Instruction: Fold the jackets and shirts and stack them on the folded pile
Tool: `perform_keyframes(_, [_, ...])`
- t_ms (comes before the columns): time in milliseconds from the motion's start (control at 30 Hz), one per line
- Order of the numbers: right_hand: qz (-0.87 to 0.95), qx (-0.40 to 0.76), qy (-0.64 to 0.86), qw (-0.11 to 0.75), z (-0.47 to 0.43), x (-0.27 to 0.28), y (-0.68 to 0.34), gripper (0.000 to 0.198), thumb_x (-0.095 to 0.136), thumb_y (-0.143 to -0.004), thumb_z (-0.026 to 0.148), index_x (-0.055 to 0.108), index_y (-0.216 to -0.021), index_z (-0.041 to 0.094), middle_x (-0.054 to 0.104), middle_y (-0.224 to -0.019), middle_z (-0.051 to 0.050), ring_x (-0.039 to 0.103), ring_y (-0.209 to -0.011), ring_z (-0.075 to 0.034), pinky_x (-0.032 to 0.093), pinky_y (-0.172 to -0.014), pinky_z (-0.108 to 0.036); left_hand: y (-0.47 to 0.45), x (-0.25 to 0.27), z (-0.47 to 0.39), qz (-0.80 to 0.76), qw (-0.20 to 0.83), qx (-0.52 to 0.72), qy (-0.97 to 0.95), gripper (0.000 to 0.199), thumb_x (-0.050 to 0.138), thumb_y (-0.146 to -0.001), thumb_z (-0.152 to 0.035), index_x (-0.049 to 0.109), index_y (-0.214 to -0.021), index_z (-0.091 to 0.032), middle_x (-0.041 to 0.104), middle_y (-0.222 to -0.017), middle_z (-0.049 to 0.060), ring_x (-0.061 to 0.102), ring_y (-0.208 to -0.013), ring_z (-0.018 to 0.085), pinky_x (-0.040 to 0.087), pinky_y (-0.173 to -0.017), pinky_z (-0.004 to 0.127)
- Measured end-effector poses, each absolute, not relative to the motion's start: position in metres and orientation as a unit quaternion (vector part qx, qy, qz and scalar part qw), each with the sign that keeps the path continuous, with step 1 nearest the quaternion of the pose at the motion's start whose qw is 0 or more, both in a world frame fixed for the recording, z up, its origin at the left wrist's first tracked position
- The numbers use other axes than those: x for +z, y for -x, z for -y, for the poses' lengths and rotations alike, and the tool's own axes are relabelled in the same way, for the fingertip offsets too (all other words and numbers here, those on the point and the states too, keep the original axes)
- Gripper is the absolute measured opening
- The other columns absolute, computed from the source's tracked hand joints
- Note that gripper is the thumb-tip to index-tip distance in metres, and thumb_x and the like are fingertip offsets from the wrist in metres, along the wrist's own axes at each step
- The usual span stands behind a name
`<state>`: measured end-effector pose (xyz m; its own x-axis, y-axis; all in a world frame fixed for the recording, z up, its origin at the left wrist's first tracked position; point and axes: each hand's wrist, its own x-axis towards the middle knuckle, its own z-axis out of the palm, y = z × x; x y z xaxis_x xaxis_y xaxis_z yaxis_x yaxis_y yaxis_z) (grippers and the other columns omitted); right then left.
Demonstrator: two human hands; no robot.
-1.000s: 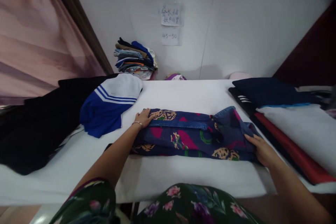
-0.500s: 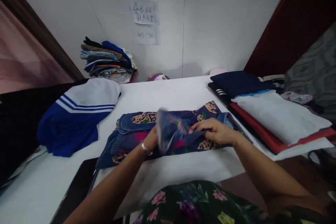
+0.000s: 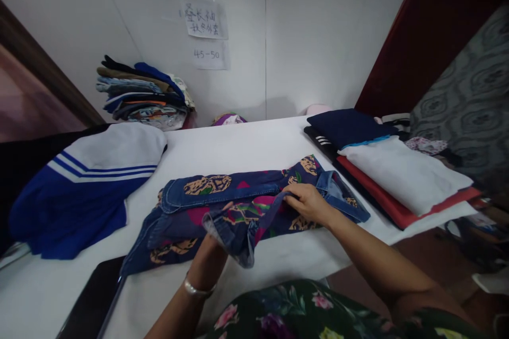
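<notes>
Right grip pinches sleeve; left touches cuff

"Where's there room to reach across?"

"Behind the patterned denim garment: open worktop runs back toward the wall."

"And sideways?"

"There's a narrower lane on the left, up to the blue-and-white cloth. On the right, stacked clothes crowd in just beside the garment, and a flat black slab lies against its near left corner."
</notes>
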<state>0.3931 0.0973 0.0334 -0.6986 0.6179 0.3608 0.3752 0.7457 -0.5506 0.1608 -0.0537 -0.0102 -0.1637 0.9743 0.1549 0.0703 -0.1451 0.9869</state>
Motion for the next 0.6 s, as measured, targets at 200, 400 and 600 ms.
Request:
perform_keyframes(200, [0.898,0.19,0.325,0.226,-0.101,0.04,-0.38,0.021,0.051,-0.089,0.026,0.059,-0.071,0.02,0.061,-0.068,0.001,0.055,-0.064,-0.012,0.034,-0.061,-0.024,-0.142,0.016,0.064,-0.509,0.351,0.674,-0.404,0.07,0.071,-0.074,-0.033,0.042,-0.137,-0.036,0.052,-0.139,0.006,0.045,-0.131,0.028,0.05,-0.095,0.039])
perform_keyframes(400, [0.882,0.231,0.344,0.223,-0.101,0.049,-0.375,0.013,0.054,-0.083,0.02,0.064,-0.075,0.02,0.062,-0.064,0.003,0.055,-0.061,-0.011,0.033,-0.059,-0.022,-0.142,0.022,0.059,-0.616,0.041,0.447,-0.647,0.079,0.073,-0.072,-0.04,0.037,-0.142,-0.03,0.043,-0.145,0.009,0.038,-0.135,0.031,0.027,-0.113,0.051])
perform_keyframes(600, [0.907,0.252,0.261,0.212,-0.093,0.052,-0.371,0.011,0.056,-0.082,0.017,0.066,-0.08,0.02,0.067,-0.071,0.002,0.058,-0.066,-0.011,0.036,-0.063,-0.021,-0.168,-0.001,0.033,-0.628,-0.051,0.32,-0.708,0.076,0.063,-0.08,-0.046,0.031,-0.143,-0.019,0.048,-0.14,0.016,0.042,-0.131,0.031,0.03,-0.109,0.051])
